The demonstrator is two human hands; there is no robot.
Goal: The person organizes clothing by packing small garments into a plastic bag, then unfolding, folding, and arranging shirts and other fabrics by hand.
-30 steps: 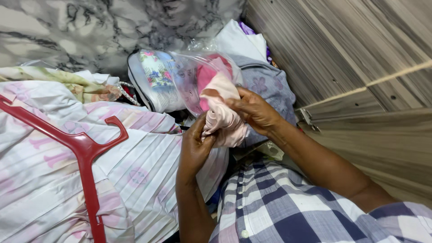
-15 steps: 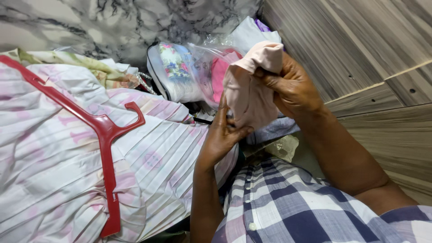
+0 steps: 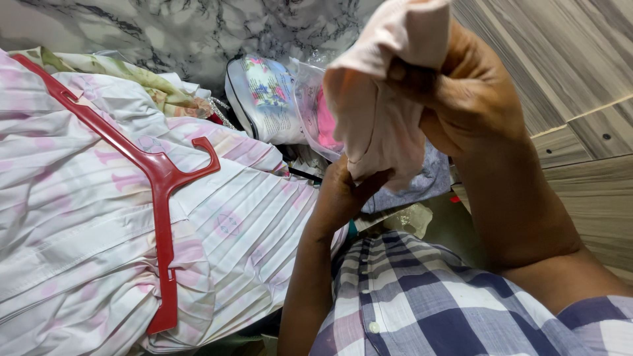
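Pink cloth [image 3: 379, 112], gripped by right hand [image 3: 475, 92], left hand [image 3: 343, 194] beneath

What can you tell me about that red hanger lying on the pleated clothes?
The red hanger looks like moulded plastic, glossy and flat-armed, with a short curved hook pointing up and to the right. One arm runs up toward the picture's left edge, the other down toward the bottom. It lies flat on a pale pleated garment printed with pink shapes. Neither hand touches it; both are busy to its right.
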